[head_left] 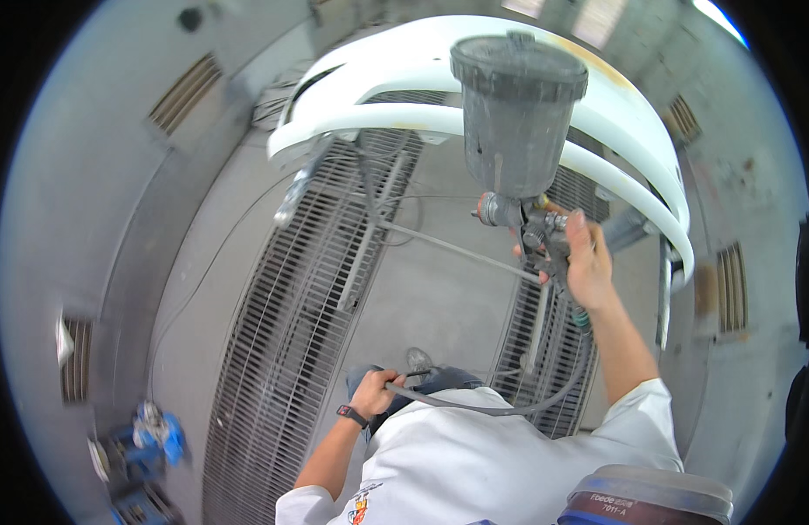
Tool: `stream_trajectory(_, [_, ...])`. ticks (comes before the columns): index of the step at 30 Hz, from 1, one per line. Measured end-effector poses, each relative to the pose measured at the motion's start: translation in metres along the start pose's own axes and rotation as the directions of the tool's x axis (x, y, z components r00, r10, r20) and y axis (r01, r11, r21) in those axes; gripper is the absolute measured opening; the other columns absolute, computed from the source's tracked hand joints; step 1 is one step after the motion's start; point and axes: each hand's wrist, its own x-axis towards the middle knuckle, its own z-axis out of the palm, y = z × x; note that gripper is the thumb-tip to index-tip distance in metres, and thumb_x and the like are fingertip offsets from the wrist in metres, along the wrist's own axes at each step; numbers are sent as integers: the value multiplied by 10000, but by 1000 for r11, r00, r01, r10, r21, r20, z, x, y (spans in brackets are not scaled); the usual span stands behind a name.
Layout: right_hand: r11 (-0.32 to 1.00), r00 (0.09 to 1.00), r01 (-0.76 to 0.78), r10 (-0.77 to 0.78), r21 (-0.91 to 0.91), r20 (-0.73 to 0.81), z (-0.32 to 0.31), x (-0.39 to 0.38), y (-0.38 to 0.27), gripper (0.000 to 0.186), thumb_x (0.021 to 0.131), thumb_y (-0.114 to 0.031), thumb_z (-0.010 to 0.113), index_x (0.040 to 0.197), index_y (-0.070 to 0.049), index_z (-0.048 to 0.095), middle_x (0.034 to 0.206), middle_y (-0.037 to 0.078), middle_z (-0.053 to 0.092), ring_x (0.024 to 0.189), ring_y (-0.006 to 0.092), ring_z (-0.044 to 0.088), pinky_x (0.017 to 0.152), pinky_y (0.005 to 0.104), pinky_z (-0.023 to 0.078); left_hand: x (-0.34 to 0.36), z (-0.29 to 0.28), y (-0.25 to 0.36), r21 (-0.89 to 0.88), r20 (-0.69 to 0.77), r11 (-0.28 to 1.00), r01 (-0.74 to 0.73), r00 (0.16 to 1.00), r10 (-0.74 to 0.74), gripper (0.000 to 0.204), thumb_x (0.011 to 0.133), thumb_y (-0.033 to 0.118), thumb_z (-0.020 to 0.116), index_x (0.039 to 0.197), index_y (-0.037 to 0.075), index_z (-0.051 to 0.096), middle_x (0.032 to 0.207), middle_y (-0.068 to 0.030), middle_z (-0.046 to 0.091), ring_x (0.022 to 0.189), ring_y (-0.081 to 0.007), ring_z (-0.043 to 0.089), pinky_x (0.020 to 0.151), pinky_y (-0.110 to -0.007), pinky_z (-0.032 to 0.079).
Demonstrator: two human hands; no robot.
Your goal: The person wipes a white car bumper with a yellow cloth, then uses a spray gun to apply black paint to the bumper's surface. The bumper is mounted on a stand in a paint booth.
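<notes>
Head view
Respirator part point(649, 499): grey and blue, closest to the lens at the lower right edge, well below the spray gun.
White work shirt point(501, 455): short-sleeved, directly below the spray gun, filling the lower middle.
Right hand point(588, 262): raised, fingers clamped around the spray gun handle, one finger on the trigger side.
Spray gun point(540, 229): dark metal body, held up in front of the white bumper; nozzle end pointing left.
Paint cup point(516, 109): grey, lidded, spattered; mounted upright on top of the spray gun.
Air hose point(509, 407): grey, hanging from the base of the spray gun handle, looping down and left across the shirt.
Left hand point(374, 394): low and left of the spray gun, fingers closed around the air hose; black wristwatch point(352, 415) at the wrist.
White bumper point(378, 118): curved car panel on a metal stand, behind and above the spray gun, spanning the upper frame.
Floor grating point(286, 350): metal strips below the bumper, left of the spray gun.
Blue equipment point(151, 437): on the floor, far lower left of the spray gun; kind not discernible.
</notes>
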Motion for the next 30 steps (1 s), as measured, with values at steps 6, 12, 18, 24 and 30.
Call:
stream_trajectory(6, [995,959,-86,95,45,-269,-6,-29,-64,849,1069,-662,253,1438,71,470,1063,222,717,777,203,736,476,236,543,85,-41,41,-229,366,914,-335,840,400,326,980,205,676,785,-53,634,638,-230,524,567,-296,407,573,-388,426])
stream_trajectory(12, [967,670,-222,59,-124,-740,40,-140,-170,892,1069,-663,186,1333,104,557,1082,260,743,613,158,705,412,200,487,68,-33,74,-619,582,698,-359,387,715,100,872,15,667,789,-40,654,670,-251,464,577,-315,386,567,-393,391])
stream_trajectory(18, [762,451,-444,-264,-471,-853,86,-214,-291,796,1097,-569,192,1427,94,484,1277,272,680,829,146,737,471,182,502,26,18,102,-594,765,737,-323,54,641,420,1009,253,689,714,-17,560,609,-107,312,617,-216,269,530,-389,304])
stream_trajectory(24, [708,308,-559,-306,-432,-901,111,-288,-318,682,1113,-472,201,1497,41,434,1424,272,592,1125,277,720,529,200,541,-40,108,44,-548,836,683,-483,-295,462,405,1046,255,629,731,1,641,583,-141,462,562,-266,394,555,-409,379])
stream_trajectory(30, [818,383,-405,-254,-409,-888,95,-386,-294,748,1102,-561,187,1501,9,463,1420,262,602,1111,285,726,525,211,512,-60,225,21,-400,884,700,-591,-47,466,168,1022,204,617,996,64,706,874,-213,680,802,-421,638,756,-488,514])
